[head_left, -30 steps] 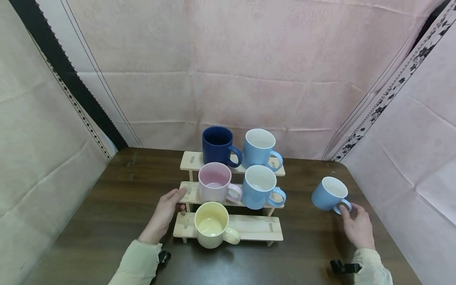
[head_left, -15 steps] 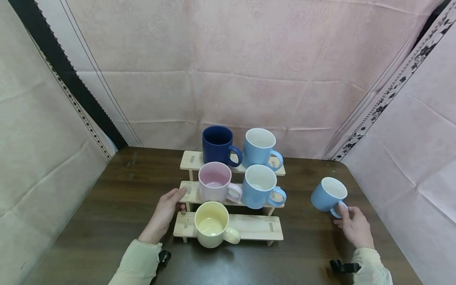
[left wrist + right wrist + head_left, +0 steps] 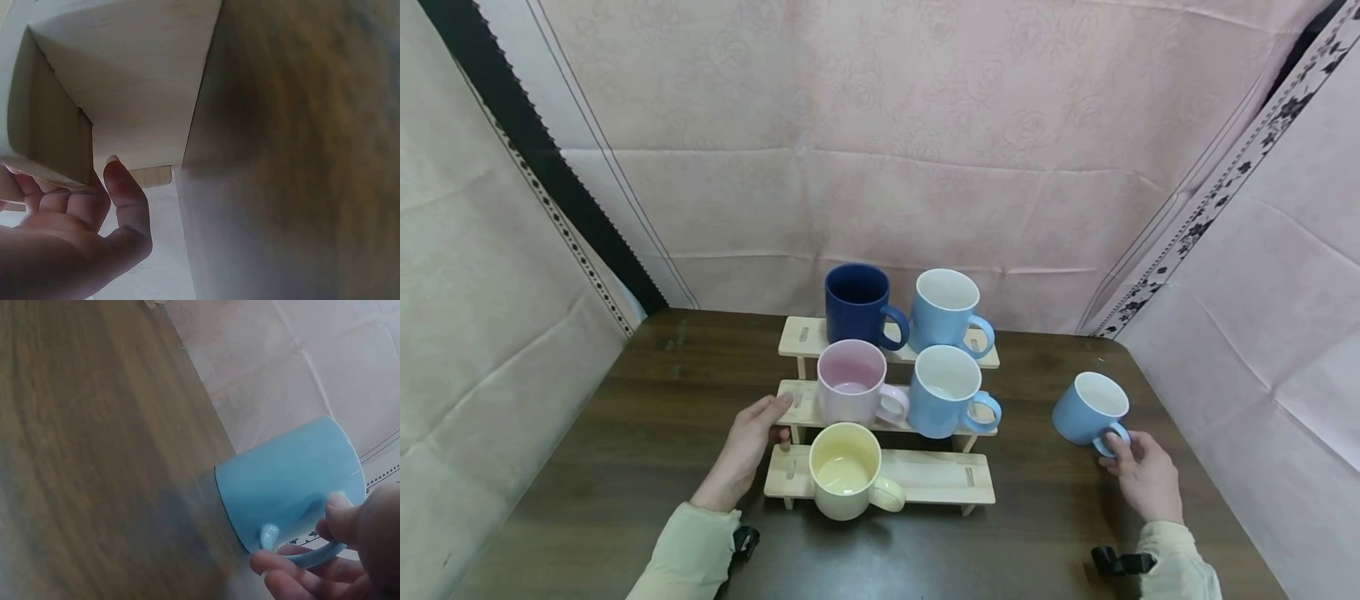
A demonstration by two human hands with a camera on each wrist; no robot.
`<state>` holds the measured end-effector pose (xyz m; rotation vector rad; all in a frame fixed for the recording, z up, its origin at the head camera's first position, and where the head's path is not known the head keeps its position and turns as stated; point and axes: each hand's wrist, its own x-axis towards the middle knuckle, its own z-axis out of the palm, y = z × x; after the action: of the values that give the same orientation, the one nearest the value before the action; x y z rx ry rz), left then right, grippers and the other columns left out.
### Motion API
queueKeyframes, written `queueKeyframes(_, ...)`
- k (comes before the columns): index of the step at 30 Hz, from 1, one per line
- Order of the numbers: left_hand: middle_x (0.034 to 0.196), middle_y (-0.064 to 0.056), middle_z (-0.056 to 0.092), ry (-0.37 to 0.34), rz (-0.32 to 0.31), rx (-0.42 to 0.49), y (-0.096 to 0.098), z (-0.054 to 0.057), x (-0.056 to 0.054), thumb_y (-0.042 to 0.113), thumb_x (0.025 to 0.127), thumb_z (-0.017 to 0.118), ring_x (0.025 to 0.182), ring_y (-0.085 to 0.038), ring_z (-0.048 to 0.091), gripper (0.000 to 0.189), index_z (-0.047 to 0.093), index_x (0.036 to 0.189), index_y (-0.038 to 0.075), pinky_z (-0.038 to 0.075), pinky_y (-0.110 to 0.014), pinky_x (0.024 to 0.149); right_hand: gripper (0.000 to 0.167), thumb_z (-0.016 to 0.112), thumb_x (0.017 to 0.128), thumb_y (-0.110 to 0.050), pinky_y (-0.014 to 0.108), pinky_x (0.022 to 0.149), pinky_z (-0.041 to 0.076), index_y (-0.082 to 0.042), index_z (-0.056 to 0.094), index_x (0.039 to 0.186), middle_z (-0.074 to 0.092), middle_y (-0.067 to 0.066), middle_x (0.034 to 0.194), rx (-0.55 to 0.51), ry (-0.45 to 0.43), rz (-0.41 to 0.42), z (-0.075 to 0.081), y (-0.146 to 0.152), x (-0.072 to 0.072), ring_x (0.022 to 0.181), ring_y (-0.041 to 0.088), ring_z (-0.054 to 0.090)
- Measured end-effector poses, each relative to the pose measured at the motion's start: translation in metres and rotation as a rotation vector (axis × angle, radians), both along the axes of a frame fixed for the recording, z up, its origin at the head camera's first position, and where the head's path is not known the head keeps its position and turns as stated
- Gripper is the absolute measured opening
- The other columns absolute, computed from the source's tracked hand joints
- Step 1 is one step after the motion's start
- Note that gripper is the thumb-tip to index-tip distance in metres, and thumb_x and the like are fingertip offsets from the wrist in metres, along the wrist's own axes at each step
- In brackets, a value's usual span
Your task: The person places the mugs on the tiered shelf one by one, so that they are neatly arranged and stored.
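Note:
In the head view my right hand (image 3: 1150, 475) holds a light blue mug (image 3: 1081, 414) by its handle, at the right of the table. The right wrist view shows fingers curled through the handle (image 3: 315, 556) and the thumb on it, with the mug's base close by the tabletop. My left hand (image 3: 747, 450) grips the left end of the middle board on a three-step wooden rack (image 3: 925, 479). On the rack stand a navy mug (image 3: 853, 312) and a light blue mug at the back, a pink mug (image 3: 850, 387) and another light blue mug mid-level, and a yellow mug (image 3: 842, 483) in front.
The dark wooden table (image 3: 685, 400) has cloth-covered walls behind it and on both sides. On the lowest step, bare board (image 3: 936, 475) lies right of the yellow mug. Black wrist mounts sit at both sleeves.
The right hand has shifted slightly left with its mug, and the handle has turned a little toward the front. The left hand and the rack stay in place.

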<state>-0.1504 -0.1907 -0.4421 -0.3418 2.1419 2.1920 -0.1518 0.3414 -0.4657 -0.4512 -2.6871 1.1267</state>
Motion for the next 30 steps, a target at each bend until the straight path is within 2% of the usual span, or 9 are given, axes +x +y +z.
queueKeyframes(4,0.07,-0.005,0.049,-0.003,-0.003,-0.005,0.0,0.0,0.0,0.042,0.097,0.058,0.066,-0.019,0.051,0.04,0.052,0.081,0.006,0.048,-0.029,0.064,0.04,0.053,0.101,-0.03,0.016,0.055,0.049,0.006,0.054,0.118,0.067,0.027,0.1,0.011,0.029,-0.018,-0.003,-0.002,0.001,0.069,0.02,0.07)
queueKeyframes(13,0.069,-0.004,0.049,-0.004,0.006,-0.003,0.0,0.0,0.0,0.042,0.097,0.058,0.065,-0.019,0.051,0.04,0.05,0.078,0.007,0.048,-0.029,0.064,0.036,0.054,0.101,-0.026,0.014,0.055,0.049,0.007,0.055,0.116,0.068,0.027,0.101,0.007,0.066,-0.043,-0.006,-0.008,0.002,0.067,0.015,0.07)
queueKeyframes(18,0.069,-0.004,0.049,-0.013,0.006,-0.004,0.0,0.0,0.001,0.042,0.097,0.058,0.066,-0.019,0.051,0.041,0.05,0.078,0.007,0.048,-0.029,0.065,0.035,0.055,0.101,-0.027,0.016,0.054,0.046,0.005,0.057,0.115,0.07,0.024,0.099,0.072,0.066,-0.045,-0.002,-0.01,0.004,0.07,0.02,0.071)
queueKeyframes(24,0.07,-0.004,0.05,-0.019,0.001,-0.006,-0.001,0.001,0.001,0.043,0.097,0.058,0.068,-0.02,0.051,0.04,0.051,0.079,0.008,0.048,-0.031,0.067,0.039,0.057,0.1,-0.029,0.028,0.058,0.045,0.007,0.058,0.115,0.069,0.023,0.094,0.146,0.063,-0.044,0.002,-0.011,0.008,0.075,0.03,0.07)
queueKeyframes(30,0.07,-0.004,0.05,-0.021,-0.001,-0.01,-0.001,0.001,0.0,0.043,0.097,0.058,0.068,-0.02,0.051,0.04,0.051,0.079,0.008,0.048,-0.031,0.068,0.041,0.056,0.1,-0.03,0.031,0.061,0.043,0.007,0.058,0.116,0.058,0.024,0.106,0.157,0.044,-0.055,0.004,-0.015,0.014,0.085,0.035,0.069)
